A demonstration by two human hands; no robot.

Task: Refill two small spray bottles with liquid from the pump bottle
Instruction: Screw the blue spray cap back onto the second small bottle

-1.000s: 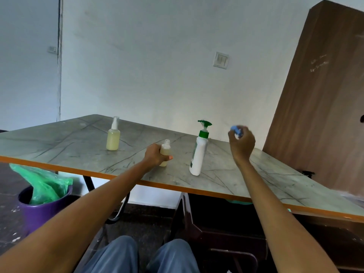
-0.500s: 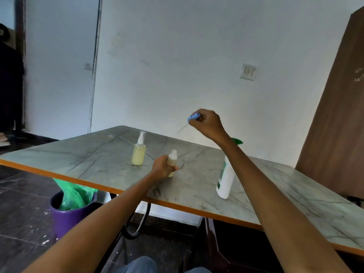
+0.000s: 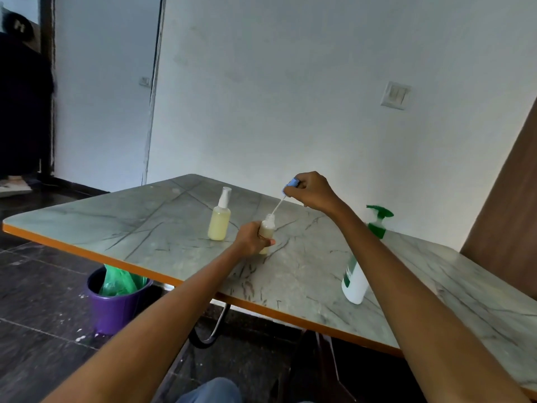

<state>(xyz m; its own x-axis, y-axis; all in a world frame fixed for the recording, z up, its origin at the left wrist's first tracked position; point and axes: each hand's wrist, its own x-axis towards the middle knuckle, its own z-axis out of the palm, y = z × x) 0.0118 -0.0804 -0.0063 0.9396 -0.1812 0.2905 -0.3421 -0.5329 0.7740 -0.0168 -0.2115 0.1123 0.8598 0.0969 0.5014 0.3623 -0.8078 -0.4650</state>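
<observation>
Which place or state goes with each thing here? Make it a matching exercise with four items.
Things:
1. small open-necked bottle of yellowish liquid
2. blue spray cap with thin dip tube
3. white pump bottle with green pump head
4. capped clear spray bottle of yellow liquid

Places or states:
A. stands alone on the table, untouched
B. pinched in the right hand, raised
C. gripped by the left hand
D. partly hidden behind the right forearm

Pairs: 1-C, 2-B, 3-D, 4-A
</observation>
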